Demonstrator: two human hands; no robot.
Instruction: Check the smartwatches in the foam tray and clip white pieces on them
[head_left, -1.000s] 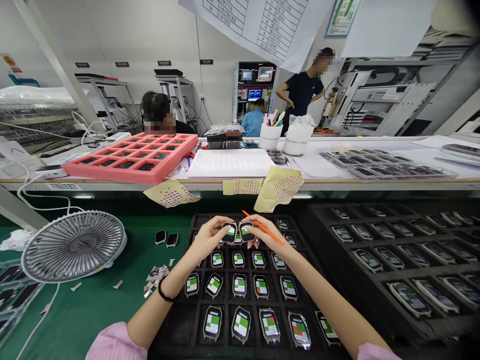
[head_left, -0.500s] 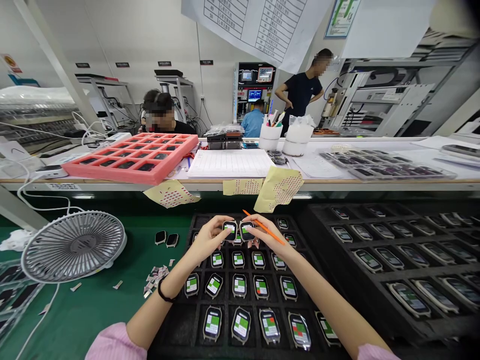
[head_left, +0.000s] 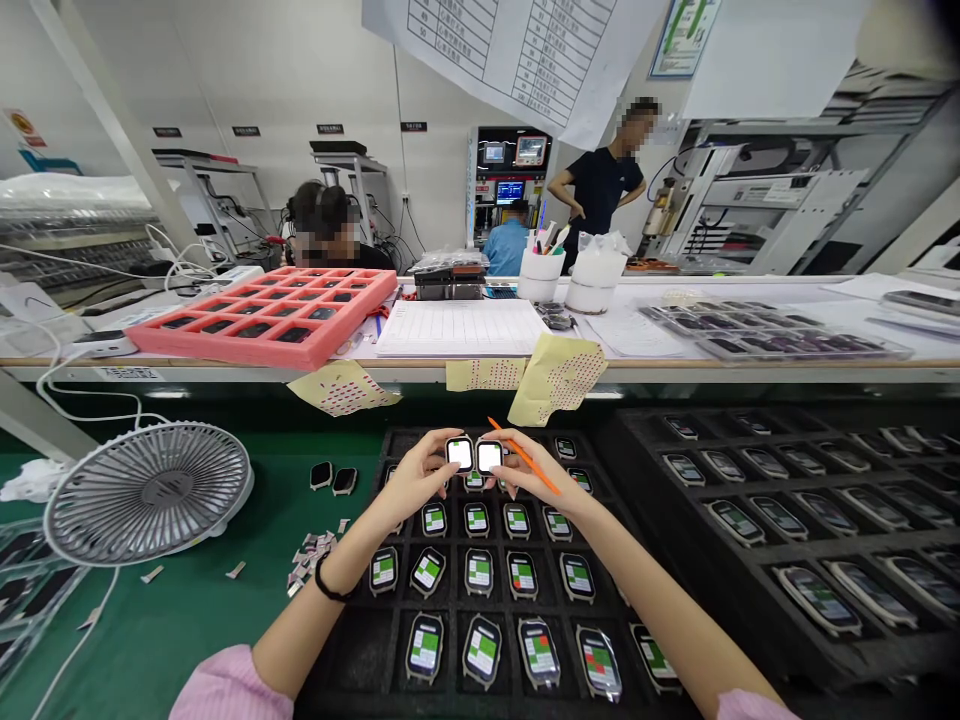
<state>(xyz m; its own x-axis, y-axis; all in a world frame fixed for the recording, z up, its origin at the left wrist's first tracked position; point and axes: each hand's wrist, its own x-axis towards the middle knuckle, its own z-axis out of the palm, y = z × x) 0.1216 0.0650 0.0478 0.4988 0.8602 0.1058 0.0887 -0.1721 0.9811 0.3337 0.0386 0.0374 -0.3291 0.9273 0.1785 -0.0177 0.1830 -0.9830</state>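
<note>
1. Centrally in the head view, two watches were held side by side above a black tray (head_left: pixel 356 645), their lit, mostly white screens turned toward the wearer. Whether their edges touched could not be told.
2. The left hand (head_left: pixel 420 472) had its thumb and fingers clamped on one watch (head_left: pixel 460 455), gripping it by its outer side.
3. The right hand (head_left: pixel 538 470) had its thumb and fingers clamped on the other watch (head_left: pixel 490 458). An orange stick (head_left: pixel 525 457) lay slantwise across that hand.
4. Below the hands, rows of watches (head_left: pixel 479 571) sat in the tray's compartments, showing green and white screens, a few with red patches.
5. To the right stood a second black tray (head_left: pixel 679 580), also filled with rows of watches.
6. On the green tabletop (head_left: pixel 225 650) at left were two dark-screened watches (head_left: pixel 345 481), a scatter of small pieces (head_left: pixel 310 558) and a round fan (head_left: pixel 150 490).
7. Beyond, a shelf held a pink foam tray (head_left: pixel 315 350), a printed sheet (head_left: pixel 461 328) and white pots (head_left: pixel 541 280). Behind it, a person in a dark shirt (head_left: pixel 604 185) stood with hands on hips.
</note>
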